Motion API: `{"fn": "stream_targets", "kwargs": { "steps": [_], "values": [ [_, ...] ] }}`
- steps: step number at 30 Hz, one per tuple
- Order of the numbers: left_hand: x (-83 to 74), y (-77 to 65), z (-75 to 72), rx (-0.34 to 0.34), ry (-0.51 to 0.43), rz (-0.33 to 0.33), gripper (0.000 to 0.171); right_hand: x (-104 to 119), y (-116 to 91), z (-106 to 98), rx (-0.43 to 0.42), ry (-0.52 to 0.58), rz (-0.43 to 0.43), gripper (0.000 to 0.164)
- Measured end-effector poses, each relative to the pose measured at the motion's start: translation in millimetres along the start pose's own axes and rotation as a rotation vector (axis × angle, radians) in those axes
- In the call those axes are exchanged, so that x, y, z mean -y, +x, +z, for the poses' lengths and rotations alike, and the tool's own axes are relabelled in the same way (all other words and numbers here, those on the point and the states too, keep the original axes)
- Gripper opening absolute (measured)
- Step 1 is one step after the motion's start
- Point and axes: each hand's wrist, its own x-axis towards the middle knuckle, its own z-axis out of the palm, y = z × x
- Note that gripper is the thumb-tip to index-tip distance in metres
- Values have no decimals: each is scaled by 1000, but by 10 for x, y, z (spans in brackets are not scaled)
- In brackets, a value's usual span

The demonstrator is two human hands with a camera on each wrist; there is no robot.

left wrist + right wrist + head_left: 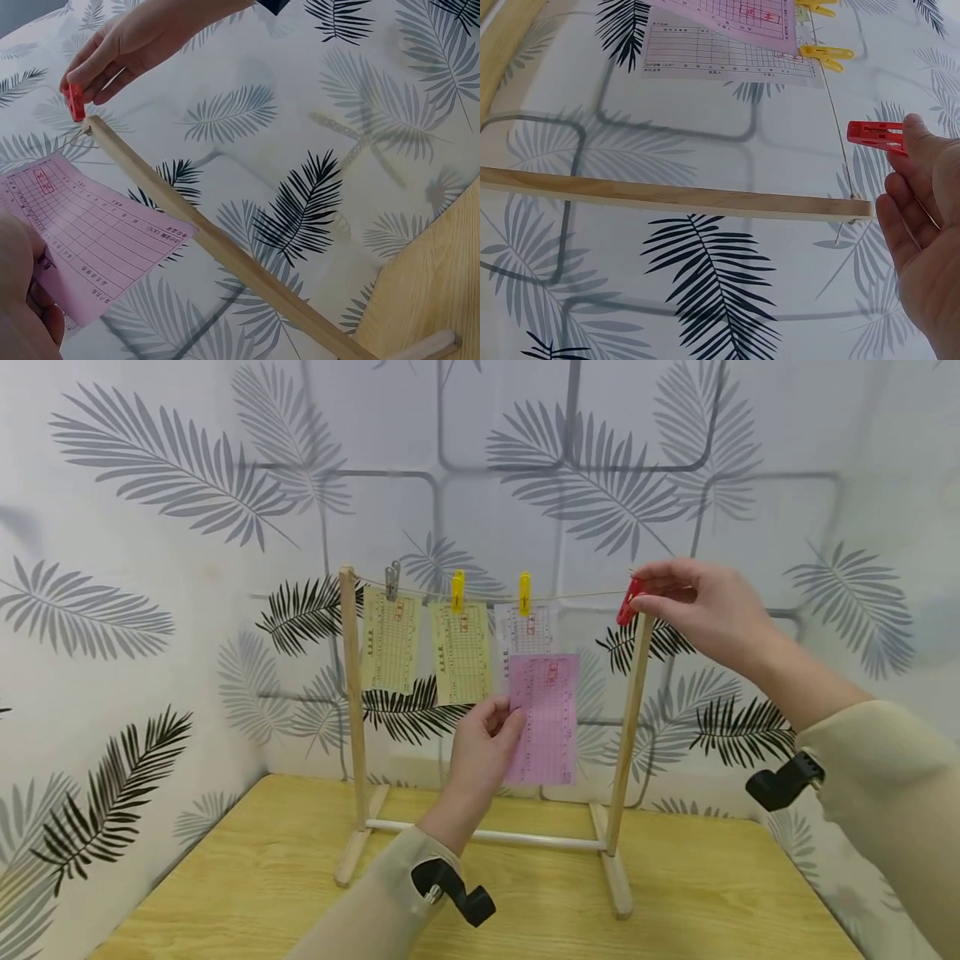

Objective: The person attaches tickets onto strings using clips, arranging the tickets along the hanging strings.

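A pink printed slip (546, 727) is pinched at its left edge by my left hand (483, 752), in front of a white slip on the string. In my right hand (708, 610) a red clothespin (876, 135) is held between thumb and fingers, close to the top of the right post (633, 718). Seen from the right wrist, the clothespin is apart from the string (832, 112). Two yellow slips (390, 647) hang at the left, one from a grey clothespin (392, 581), the other from a yellow clothespin (458, 592). A second yellow clothespin (525, 594) holds the white slip (525, 625).
The wooden rack stands on a wood-grain table (247, 860), with a left post (352, 693) and a white crossbar (517, 839) low between its feet. Behind it hangs a leaf-patterned backdrop (187, 568). Each sleeve carries a black wrist mount (783, 781).
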Motion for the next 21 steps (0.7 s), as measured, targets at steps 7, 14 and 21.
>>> {"fn": "stream_targets", "kwargs": {
  "steps": [7, 14, 21],
  "values": [
    [-34, 138, 211, -4, 24, 22, 16, 35, 214, -52, -25, -10, 3, 37],
    [-59, 257, 370, -3, 20, 12, 17, 52, 402, -86, -11, -51, -1, 37],
    [-77, 399, 457, -13, 60, -10, 20, 49, 532, -122, 8, -100, -11, 36]
  ]
}}
